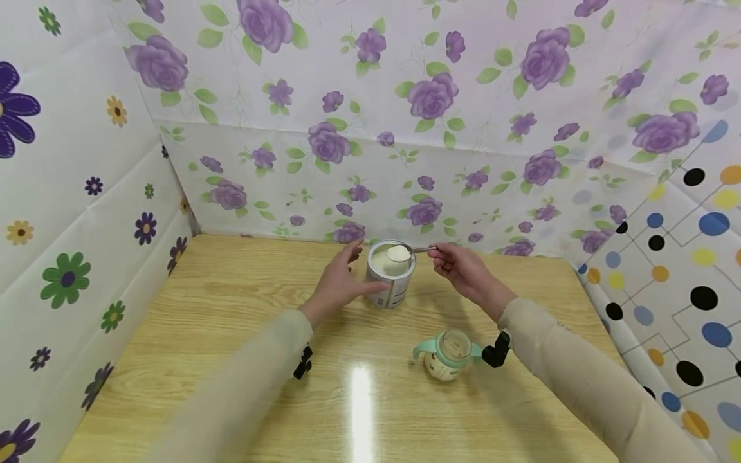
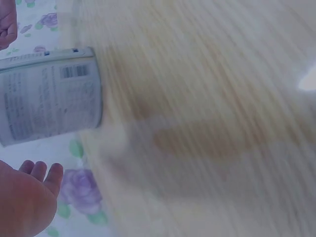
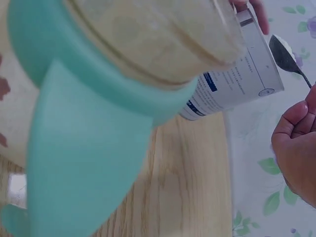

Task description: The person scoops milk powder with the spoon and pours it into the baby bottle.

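Near the back edge of the table stands an open can of pale powder. My right hand pinches the handle of a metal spoon over the can's mouth. A heap of powder fills the spoon's bowl. To the left of the can is my left hand, its fingers spread and relaxed; the thumb overlaps the can's front in the head view. The left wrist view shows the fingers beside the can's printed wall, not curled round it. A baby bottle with mint-green handles stands uncapped below my right hand.
The wooden table meets a flowered cloth wall just behind the can. Patterned cloths hang on the left and right. The bottle stands close beside my right wrist camera.
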The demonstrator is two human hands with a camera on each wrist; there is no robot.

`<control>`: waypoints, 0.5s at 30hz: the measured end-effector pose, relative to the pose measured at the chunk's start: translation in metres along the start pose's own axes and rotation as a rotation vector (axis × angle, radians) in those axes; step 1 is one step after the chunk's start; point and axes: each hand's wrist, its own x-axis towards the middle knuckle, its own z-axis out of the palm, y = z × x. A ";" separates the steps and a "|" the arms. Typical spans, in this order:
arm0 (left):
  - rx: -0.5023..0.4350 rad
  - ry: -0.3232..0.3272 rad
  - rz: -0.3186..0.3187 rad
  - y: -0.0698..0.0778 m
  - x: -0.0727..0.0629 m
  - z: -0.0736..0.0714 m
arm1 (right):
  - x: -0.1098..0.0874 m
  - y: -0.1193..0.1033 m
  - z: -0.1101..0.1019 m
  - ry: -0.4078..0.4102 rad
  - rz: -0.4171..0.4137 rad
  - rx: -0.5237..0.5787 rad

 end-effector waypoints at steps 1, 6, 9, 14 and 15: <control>0.007 -0.004 0.006 0.002 -0.001 -0.003 | -0.001 -0.001 -0.001 0.001 0.000 0.001; 0.033 -0.013 0.017 0.011 -0.008 -0.016 | -0.007 -0.006 -0.003 0.000 -0.003 0.008; 0.023 -0.024 0.019 0.017 -0.014 -0.021 | -0.011 -0.007 -0.003 -0.011 -0.003 0.025; 0.007 -0.066 0.065 0.029 -0.029 -0.022 | -0.013 -0.008 -0.004 -0.025 -0.004 0.040; 0.006 -0.076 0.082 0.032 -0.032 -0.021 | -0.014 -0.008 -0.005 -0.022 -0.005 0.040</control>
